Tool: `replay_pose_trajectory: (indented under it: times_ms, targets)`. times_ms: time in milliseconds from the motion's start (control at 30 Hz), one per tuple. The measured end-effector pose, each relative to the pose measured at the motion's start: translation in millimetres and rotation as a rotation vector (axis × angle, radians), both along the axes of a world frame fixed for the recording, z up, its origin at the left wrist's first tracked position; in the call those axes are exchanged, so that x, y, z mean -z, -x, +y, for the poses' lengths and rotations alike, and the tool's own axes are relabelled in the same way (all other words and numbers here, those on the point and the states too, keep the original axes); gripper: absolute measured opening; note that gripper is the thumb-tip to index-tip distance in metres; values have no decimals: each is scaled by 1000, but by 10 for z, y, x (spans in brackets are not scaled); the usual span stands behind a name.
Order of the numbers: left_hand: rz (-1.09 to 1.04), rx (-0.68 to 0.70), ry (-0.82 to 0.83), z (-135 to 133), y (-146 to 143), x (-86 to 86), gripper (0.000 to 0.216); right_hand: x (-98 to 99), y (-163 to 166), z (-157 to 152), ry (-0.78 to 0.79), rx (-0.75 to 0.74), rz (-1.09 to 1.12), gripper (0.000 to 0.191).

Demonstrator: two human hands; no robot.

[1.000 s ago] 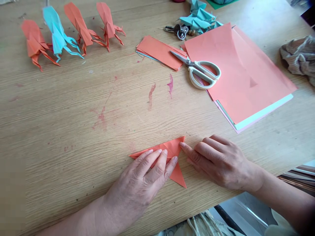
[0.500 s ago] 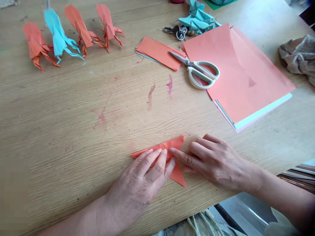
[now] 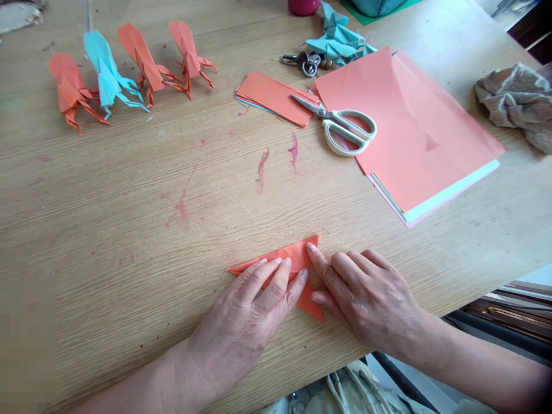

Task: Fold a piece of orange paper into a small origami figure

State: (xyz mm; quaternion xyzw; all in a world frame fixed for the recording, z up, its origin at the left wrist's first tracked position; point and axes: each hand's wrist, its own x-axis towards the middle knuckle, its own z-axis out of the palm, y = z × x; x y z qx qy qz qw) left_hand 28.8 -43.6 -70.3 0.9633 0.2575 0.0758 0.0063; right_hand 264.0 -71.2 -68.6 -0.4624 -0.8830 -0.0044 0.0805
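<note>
Right hand [image 3: 371, 302] has slid its index fingertip away from the left hand [image 3: 248, 313], out to the upper right corner of the folded paper [image 3: 295, 252] — thumb apart, other fingers curled. The left lies open, fingers spread across the paper — flat on the table [image 3: 207, 190].

A papercraft spot at a wooden table [image 3: 164, 299]; whether in a home or a classroom cannot be told. Scissors [image 3: 328, 116] lie partly on coloured sheets [image 3: 409, 138] toward the right edge, folded orange paper [image 3: 295, 252] lies toward the near edge, paper figures [image 3: 107, 72] stand far back, and reddish stains [image 3: 261, 169] mark the wood.
</note>
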Motion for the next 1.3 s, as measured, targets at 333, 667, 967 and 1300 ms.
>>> replay_pose_trajectory:
  times_ms: [333,667,967,1300]
  targets:
    - [8,-11,-2,7,-11,-3,45,14,48,-25,-12,95,-39,45]
    - [-5,-16,-2,16,-22,-16,45,-16,111,-30,-61,182,-84,49]
    - [10,2,-20,4,-8,-16,46,21,30,39,-53,207,-26,50]
    - [-10,-7,1,4,-9,3,46,14,59,64,-9,67,-2,48]
